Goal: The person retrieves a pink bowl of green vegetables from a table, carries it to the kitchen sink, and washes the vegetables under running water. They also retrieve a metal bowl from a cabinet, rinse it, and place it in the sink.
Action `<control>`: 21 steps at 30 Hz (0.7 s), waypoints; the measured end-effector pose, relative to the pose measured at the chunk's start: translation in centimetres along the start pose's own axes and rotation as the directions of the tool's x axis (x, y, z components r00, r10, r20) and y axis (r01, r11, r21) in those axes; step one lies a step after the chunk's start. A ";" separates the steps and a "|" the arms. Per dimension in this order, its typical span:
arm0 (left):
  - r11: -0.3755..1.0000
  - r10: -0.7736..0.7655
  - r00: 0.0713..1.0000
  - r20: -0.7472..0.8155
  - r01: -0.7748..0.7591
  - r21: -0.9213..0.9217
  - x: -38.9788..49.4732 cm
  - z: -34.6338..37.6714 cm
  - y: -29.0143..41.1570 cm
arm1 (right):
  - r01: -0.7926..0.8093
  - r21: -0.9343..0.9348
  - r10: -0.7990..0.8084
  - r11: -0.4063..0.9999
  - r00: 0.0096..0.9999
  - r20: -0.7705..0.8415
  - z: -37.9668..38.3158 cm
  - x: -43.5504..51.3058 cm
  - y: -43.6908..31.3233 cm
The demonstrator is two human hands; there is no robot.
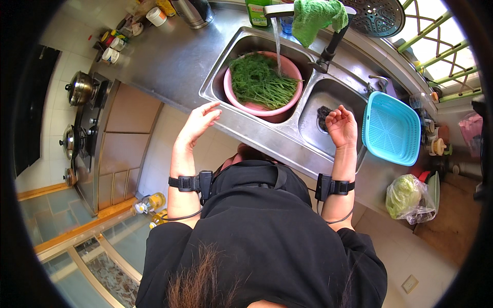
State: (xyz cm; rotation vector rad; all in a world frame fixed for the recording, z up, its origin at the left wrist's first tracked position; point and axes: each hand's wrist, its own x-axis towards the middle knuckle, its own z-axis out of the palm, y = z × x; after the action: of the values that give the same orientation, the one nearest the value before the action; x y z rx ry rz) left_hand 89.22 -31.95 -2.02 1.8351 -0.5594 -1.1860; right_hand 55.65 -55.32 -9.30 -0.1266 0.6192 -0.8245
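Note:
My left hand [202,121] hangs over the front edge of the steel counter, left of the double sink [257,133]. It holds nothing and its fingers are loosely bent. Above the right basin [314,98] I see my right hand [342,127], empty, palm showing and fingers half curled. In the left basin a pink plastic tub [230,92] holds a large bunch of feathery green herbs [260,79], stems toward the right. Water runs from the faucet [325,57] into the tub. Something dark, possibly a scouring pad, lies at the right basin's drain [322,115].
A blue plastic basket [391,129] stands right of the sink, with a bagged leafy vegetable [406,196] beyond it. A green cloth [316,21] drapes over the faucet. Pots [81,88] sit on the stove at left. Oil bottles [154,202] stand on the floor.

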 end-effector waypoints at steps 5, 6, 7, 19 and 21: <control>0.999 0.002 0.999 0.036 -0.003 0.049 0.3 0.8 0.2 | 0.023 -0.012 -0.023 1.000 1.000 -0.014 -0.6 -0.8 -0.6; 0.998 0.002 0.999 0.050 -0.005 0.068 0.4 0.8 0.2 | 0.026 -0.009 -0.026 1.000 1.000 -0.013 -0.7 -0.9 -0.8; 0.997 0.002 0.998 0.056 -0.007 0.073 0.5 1.0 0.2 | 0.029 -0.005 -0.029 1.000 1.000 -0.011 -0.8 -1.1 -0.9; 0.995 0.035 0.995 0.098 -0.044 0.087 0.9 2.8 1.5 | 0.085 0.013 -0.084 0.996 0.995 -0.056 -2.3 -2.8 -2.3; 0.995 0.036 0.994 0.099 -0.045 0.093 0.9 3.0 1.6 | 0.097 -0.001 -0.097 0.995 0.994 -0.047 -2.3 -2.7 -2.4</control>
State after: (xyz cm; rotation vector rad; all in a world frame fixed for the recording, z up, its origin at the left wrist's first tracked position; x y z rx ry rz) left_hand 87.09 -34.68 -1.67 1.8442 -0.7158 -1.2452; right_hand 51.47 -54.72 -9.09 -0.1369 0.6602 -0.9236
